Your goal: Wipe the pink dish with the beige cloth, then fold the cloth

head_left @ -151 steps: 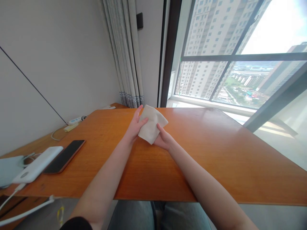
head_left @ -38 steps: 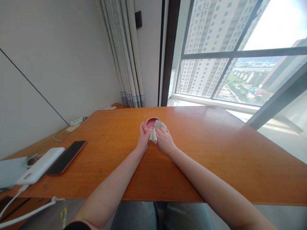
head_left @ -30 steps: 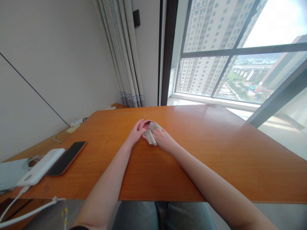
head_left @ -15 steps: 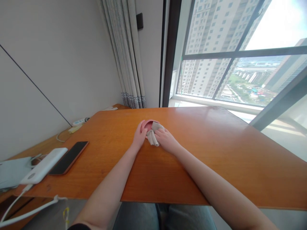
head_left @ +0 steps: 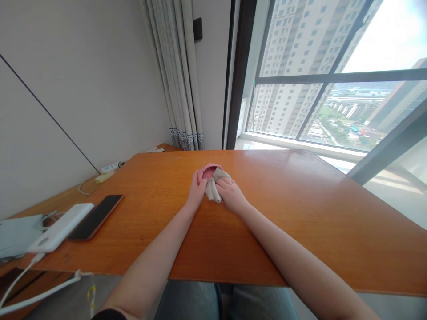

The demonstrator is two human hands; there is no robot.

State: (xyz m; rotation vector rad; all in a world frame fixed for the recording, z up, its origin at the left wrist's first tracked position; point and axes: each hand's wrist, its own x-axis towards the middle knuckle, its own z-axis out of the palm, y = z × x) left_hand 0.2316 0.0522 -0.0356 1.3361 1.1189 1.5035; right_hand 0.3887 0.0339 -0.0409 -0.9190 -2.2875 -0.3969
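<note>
A small pink bowl-shaped piece (head_left: 210, 171) is tilted above the middle of the table, its hollow side facing me. My left hand (head_left: 196, 189) is closed on its left edge, thumb at the near side. Fingers of my right hand (head_left: 232, 194) are wrapped on a crumpled pale grey cloth (head_left: 212, 191), which lies against the pink piece's right side and partly inside it. One end of the cloth hangs down between my hands. The far side of the pink piece is hidden, so I cannot tell whether it touches the tabletop.
The brown wooden table (head_left: 300, 231) stretches out on both sides. At left lie a black phone (head_left: 96, 218), a white power bank (head_left: 62, 227) with a cable, and a pale pouch (head_left: 20, 236). A power strip (head_left: 110, 168) sits by the wall. A window (head_left: 310, 111) stands beyond.
Both hands stay on the pink piece and the cloth. The cloth and the right-hand fingers have shifted very slightly; the camera view has moved a little.
</note>
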